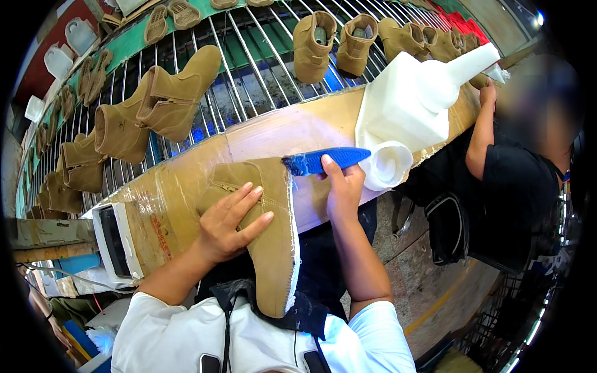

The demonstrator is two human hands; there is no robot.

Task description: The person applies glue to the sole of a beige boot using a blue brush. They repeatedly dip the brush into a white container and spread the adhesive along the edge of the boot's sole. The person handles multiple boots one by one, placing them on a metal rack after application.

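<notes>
Your L hand is spread wide, palm down across the shaft of a tan ankle boot, by its zip; the flat press prob. steadies it. The boot lies on its side in front of you, heel end on the cardboard-covered bench, toe pointing back at your body. Its pale sole edge faces R, likely so your R hand can reach it unblocked.

Your R hand is closed on a blue brush, thumb on top, bristles at the heel end; can't tell if they touch.

A white jug lies just beyond, w/ an open round cup by the brush, presumably for a short reach. Other boots stand or lean on a metal-bar rack, maybe for airflow. A co-worker sits at far R.
</notes>
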